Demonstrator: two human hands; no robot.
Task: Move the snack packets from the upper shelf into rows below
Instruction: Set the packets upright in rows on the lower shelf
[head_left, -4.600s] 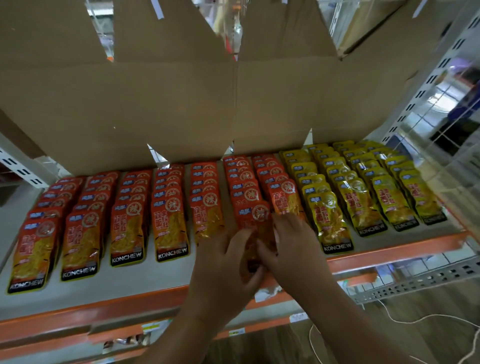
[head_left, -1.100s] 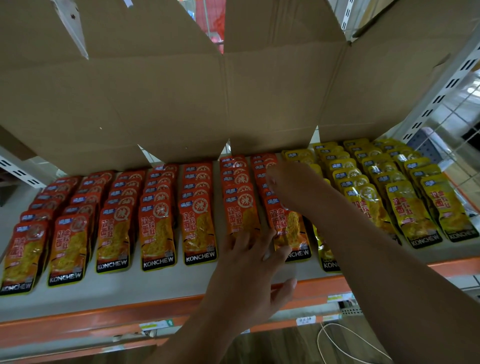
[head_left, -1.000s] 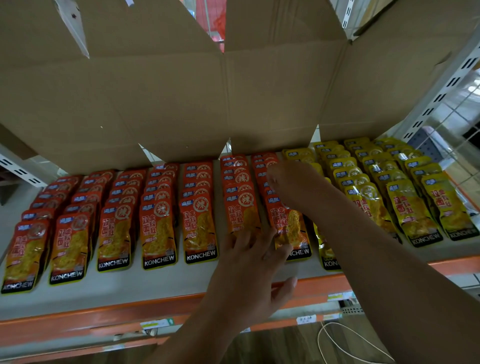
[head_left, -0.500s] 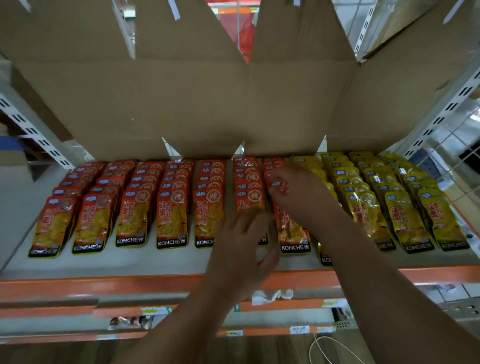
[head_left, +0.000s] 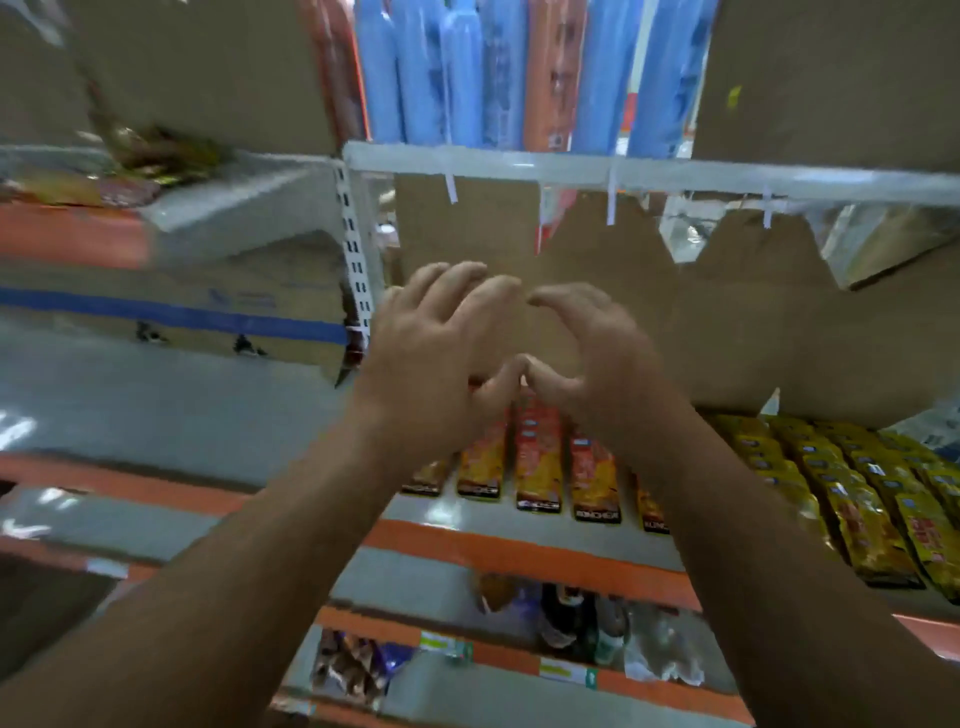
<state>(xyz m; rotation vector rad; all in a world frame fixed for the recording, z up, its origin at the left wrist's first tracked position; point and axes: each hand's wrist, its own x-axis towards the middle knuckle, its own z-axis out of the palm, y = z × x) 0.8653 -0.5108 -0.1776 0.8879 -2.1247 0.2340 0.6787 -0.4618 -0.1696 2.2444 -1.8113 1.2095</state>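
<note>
Both my hands are raised in front of the hanging cardboard flaps (head_left: 701, 332), above the shelf of packets. My left hand (head_left: 441, 338) and my right hand (head_left: 587, 353) hold nothing; their fingers are loosely spread and curved, and the thumbs nearly touch. Below them, rows of orange snack packets (head_left: 537, 467) lie on the grey shelf (head_left: 457, 512). Rows of yellow snack packets (head_left: 852, 499) lie to the right. On the upper shelf at the far left sits a blurred heap of packets (head_left: 150, 156). The whole frame is motion-blurred.
A white shelf beam (head_left: 571, 169) crosses above the flaps, with blue and orange goods (head_left: 467, 73) standing behind it. A cardboard box with a blue stripe (head_left: 182, 306) sits at the left. An upright slotted post (head_left: 356, 270) stands beside my left hand. Lower shelves hold assorted packets (head_left: 571, 623).
Both hands have lifted off the orange packets and risen in front of the cardboard flaps. The view has swung upward and left, bringing the upper shelf into sight.
</note>
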